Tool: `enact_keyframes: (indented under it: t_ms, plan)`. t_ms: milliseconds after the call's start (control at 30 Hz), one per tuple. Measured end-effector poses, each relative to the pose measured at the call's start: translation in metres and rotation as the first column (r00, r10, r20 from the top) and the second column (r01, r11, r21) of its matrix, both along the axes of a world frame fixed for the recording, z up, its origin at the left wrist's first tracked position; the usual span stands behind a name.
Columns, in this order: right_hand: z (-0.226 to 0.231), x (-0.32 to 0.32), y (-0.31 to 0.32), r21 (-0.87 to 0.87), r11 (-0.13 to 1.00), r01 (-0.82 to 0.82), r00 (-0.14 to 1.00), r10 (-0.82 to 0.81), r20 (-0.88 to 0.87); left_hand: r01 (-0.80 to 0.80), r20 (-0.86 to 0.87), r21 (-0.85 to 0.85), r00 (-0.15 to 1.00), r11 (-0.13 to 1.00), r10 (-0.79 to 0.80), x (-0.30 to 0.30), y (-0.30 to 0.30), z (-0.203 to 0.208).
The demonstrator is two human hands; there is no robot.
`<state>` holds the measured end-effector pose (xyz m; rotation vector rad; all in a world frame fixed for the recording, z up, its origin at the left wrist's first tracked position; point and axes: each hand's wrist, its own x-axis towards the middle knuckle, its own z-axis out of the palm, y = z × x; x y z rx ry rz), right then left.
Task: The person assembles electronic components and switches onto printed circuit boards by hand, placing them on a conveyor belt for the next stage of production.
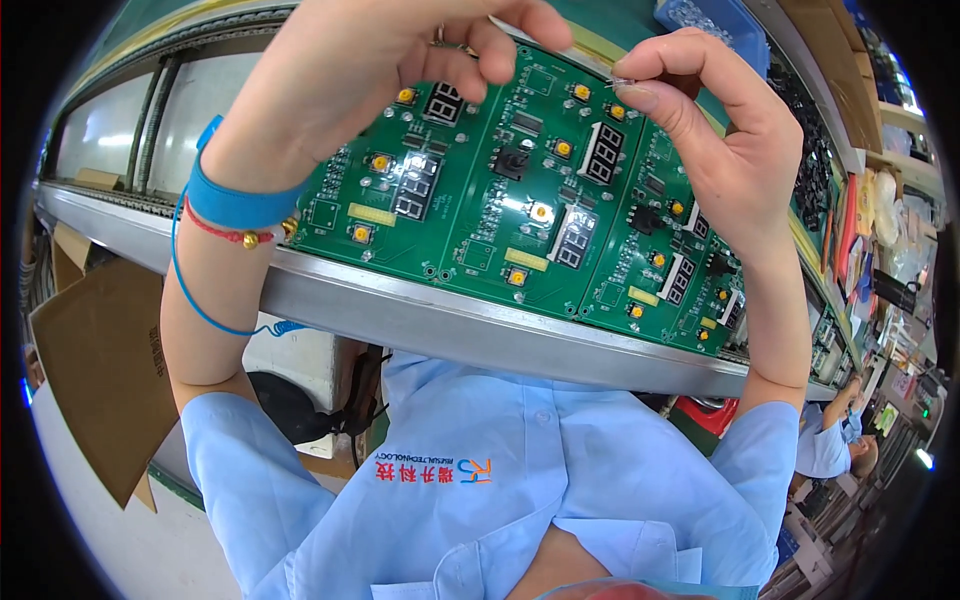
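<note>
A green circuit board panel (405, 250) lies on the rail in front of me, with seven-segment displays (603, 155), yellow-topped push buttons (563, 149) and small clear LEDs fitted. Above its far right part, my right hand (735, 125) pinches a small component with thin wire leads (618, 84) between thumb and index finger; its body is mostly hidden. My left hand (385, 65) hovers over the panel's far left part, fingers loosely bent and apart, nothing visible in them. A blue wristband (245, 200) with a coiled cord circles my left wrist.
The metal rail (430, 310) runs along the near side of the panel. A blue bin (735, 25) of small clear parts stands at the far right, beside a heap of black parts (795, 130). Brown cardboard (100, 370) is at left. Another person (830, 445) sits far right.
</note>
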<state>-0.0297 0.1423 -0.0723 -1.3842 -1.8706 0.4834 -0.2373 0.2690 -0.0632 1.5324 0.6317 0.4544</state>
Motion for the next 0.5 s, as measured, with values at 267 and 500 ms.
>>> enact_keyframes:
  t_ms: [267, 500]
  plan:
    - [-0.009, -0.030, 0.031, 0.181, 0.966, -0.186, 0.913, 0.101, 0.396, -0.143, 0.045, -0.149, 0.988, 0.979, 0.151, -0.008, 0.023, -0.008]
    - [-0.024, -0.046, 0.048, 0.225, 0.926, -0.302, 0.822, 0.134, 0.553, 0.543, 0.803, -0.186, 0.564, 0.819, -0.192, -0.017, 0.047, -0.046]
